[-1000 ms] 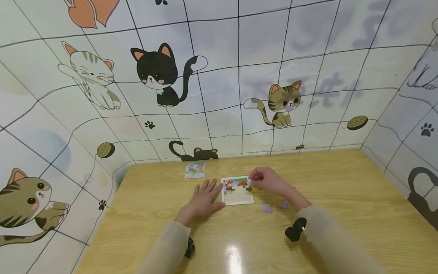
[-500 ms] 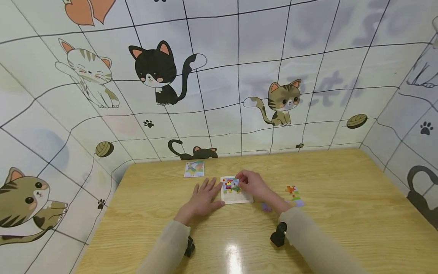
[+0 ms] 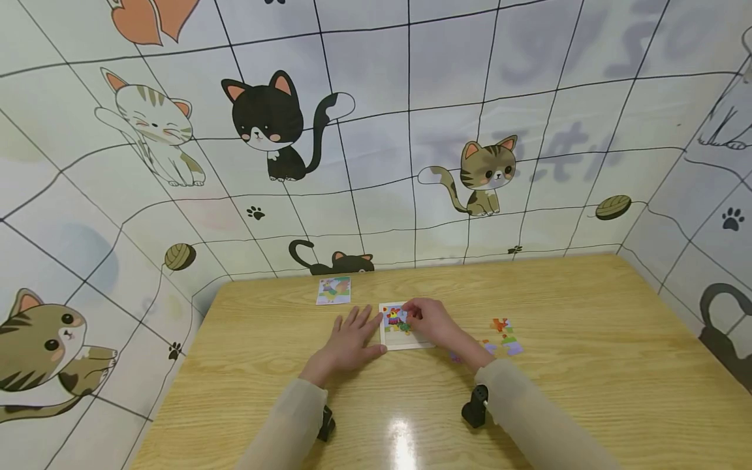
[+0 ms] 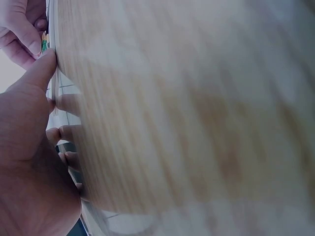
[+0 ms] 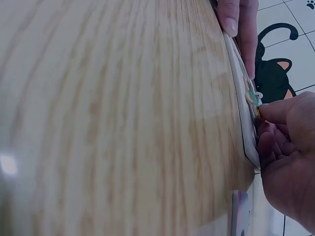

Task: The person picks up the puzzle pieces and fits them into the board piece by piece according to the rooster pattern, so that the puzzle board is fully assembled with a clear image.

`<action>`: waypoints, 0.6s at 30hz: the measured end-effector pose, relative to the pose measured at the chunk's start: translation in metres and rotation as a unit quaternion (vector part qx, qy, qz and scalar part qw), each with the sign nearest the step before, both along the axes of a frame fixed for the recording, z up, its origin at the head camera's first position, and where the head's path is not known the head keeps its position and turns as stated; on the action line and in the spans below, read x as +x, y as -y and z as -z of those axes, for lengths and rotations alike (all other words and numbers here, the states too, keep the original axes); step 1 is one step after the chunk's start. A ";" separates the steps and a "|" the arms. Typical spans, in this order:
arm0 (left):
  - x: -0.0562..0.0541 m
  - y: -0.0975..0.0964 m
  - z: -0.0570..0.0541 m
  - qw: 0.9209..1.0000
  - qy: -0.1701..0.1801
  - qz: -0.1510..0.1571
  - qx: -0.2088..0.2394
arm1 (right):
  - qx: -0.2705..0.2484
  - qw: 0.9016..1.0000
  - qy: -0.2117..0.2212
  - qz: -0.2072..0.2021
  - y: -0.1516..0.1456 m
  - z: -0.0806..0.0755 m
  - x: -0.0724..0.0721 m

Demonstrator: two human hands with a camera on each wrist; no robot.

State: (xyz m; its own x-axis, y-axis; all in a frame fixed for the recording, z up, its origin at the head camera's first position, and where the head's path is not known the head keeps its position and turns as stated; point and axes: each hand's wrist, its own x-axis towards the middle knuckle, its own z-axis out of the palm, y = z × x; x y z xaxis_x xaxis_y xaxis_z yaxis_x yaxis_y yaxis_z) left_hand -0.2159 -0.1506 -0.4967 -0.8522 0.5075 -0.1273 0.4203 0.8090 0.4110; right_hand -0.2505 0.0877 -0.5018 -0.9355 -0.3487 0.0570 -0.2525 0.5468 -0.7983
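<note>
A jigsaw puzzle in a white-rimmed tray (image 3: 405,348) lies on the table, its upper left showing a colourful bird picture (image 3: 393,316). Flat beside it rests my left hand (image 3: 350,339), fingers spread, with index fingertip and thumb tip at the tray's left edge. Over the tray's right part, my right hand (image 3: 433,322) pinches a puzzle piece (image 4: 45,45) with green and yellow on it, low against the picture. That hand covers the tray's upper right. In the right wrist view, thumb and finger meet at the piece, close to the tray's surface.
Several loose puzzle pieces (image 3: 510,344) lie right of the tray, some partly hidden by the right forearm. A picture card (image 3: 333,291) lies at the back left of the wooden table (image 3: 264,365). A cat-patterned wall covering (image 3: 388,196) rises behind.
My right hand has moved left from the tray's right edge over the picture, taking the green piece along, then shifted slightly down. My left hand has stayed in place.
</note>
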 end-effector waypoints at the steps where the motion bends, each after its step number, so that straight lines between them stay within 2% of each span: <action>1: 0.000 0.000 0.000 1.000 0.000 0.001 0.000 | 0.000 1.000 0.001 0.003 0.000 0.000 0.001; 11: 0.000 -0.002 0.000 1.000 0.000 -0.002 -0.004 | 0.007 1.000 -0.022 -0.003 0.002 0.003 0.003; 18: 0.000 -0.002 -0.001 1.000 0.002 -0.004 -0.006 | 0.017 1.000 -0.018 0.007 0.005 0.005 0.004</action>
State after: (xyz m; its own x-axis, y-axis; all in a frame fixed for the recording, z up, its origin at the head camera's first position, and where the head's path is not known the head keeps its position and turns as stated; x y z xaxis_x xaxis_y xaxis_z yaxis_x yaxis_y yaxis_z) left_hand -0.2159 -0.1488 -0.4959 -0.8560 0.4986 -0.1366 0.4119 0.8175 0.4025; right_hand -0.2467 0.0829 -0.5065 -0.9381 -0.3372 0.0794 -0.2729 0.5780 -0.7691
